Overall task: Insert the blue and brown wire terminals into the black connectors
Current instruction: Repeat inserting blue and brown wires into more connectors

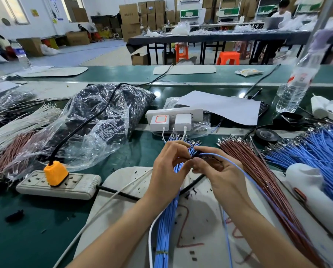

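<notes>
My left hand point(169, 167) grips a bundle of blue wires point(165, 225) that runs down toward me, their metal terminals fanning out above my fingers. My right hand point(218, 171) pinches a single blue wire point(245, 173) that arcs off to the right, its tip meeting a small black connector point(195, 154) held between the fingertips of both hands. A spread of brown wires point(262, 171) lies just right of my right hand. More blue wires point(320, 149) lie at the far right. The connector is mostly hidden by fingers.
A power strip with an orange plug point(55, 171) sits left of my hands. A clear bag of black connectors point(107, 113) lies behind it. White chargers point(171, 121) stand ahead, a water bottle point(295, 84) at right, a tape roll point(266, 135), more brown and white wires at far left.
</notes>
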Action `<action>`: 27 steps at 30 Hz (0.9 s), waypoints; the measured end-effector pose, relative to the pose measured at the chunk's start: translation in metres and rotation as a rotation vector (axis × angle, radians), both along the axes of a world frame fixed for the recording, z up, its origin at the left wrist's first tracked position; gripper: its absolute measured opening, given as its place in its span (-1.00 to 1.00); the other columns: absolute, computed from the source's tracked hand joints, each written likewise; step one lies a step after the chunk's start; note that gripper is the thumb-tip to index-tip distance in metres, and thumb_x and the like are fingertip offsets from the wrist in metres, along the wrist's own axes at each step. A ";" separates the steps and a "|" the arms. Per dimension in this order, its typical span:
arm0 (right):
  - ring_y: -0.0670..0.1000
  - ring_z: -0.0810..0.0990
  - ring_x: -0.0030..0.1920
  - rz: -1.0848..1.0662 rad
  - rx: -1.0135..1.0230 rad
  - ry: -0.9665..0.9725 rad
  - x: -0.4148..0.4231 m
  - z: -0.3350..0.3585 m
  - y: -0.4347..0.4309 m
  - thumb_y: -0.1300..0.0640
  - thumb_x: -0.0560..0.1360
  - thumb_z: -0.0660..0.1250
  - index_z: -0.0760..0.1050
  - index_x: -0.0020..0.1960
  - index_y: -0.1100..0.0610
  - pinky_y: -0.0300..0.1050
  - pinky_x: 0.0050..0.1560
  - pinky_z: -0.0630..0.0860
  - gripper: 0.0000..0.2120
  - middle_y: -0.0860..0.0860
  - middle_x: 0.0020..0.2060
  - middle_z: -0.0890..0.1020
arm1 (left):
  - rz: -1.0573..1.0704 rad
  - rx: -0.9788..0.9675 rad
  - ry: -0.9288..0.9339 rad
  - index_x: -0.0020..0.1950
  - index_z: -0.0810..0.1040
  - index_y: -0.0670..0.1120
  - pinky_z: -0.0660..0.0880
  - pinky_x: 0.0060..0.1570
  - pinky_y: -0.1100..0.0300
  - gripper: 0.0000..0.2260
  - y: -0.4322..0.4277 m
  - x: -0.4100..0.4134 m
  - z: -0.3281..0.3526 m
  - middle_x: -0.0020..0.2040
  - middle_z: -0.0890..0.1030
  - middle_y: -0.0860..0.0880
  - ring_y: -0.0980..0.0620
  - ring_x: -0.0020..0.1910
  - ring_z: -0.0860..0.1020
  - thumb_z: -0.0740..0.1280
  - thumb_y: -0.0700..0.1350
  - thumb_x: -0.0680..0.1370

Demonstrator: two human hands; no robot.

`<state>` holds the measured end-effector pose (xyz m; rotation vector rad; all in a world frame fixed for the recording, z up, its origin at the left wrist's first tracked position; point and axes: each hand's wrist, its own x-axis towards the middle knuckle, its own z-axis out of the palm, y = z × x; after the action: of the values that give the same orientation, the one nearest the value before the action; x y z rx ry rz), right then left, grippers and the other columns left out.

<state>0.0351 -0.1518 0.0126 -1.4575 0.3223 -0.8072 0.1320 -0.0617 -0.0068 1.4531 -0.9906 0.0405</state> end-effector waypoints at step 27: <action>-0.08 0.54 -0.21 -0.362 -0.587 -0.126 -0.005 0.002 0.006 0.17 0.39 0.45 0.59 -0.12 0.15 -0.03 -0.20 0.54 -0.90 0.01 -0.18 0.52 | -0.024 0.032 -0.117 0.04 0.58 -0.16 0.52 -0.17 0.27 -0.88 0.002 -0.017 0.008 -0.12 0.62 0.02 0.14 -0.21 0.57 0.34 -0.27 0.52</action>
<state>0.0302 -0.1460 0.0147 -1.9087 0.2672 -1.3605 0.1153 -0.0597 0.0014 1.4818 -1.1083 0.0940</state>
